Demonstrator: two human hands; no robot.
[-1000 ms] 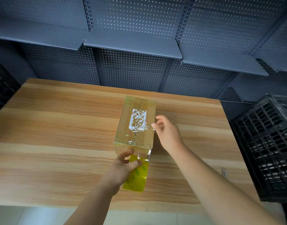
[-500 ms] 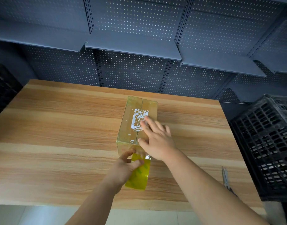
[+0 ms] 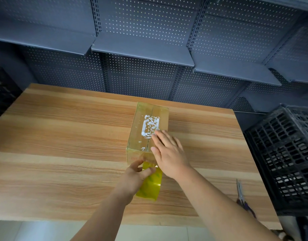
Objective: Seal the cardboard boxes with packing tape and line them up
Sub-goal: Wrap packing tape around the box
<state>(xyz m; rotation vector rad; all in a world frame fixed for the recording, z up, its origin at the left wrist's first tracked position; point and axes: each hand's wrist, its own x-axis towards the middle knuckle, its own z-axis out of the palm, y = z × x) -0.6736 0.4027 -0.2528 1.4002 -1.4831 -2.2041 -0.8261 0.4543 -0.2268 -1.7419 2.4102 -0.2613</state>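
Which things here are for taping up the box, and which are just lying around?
For the job:
- cardboard box, pressed by the right hand
- yellow tape roll, held by the left hand
- scissors on the table, probably for cutting tape

Just lying about:
- black crate beside the table
- grey shelves behind

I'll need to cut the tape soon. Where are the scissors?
In the head view, the scissors lie at the near right edge of the table, beside the black crate.
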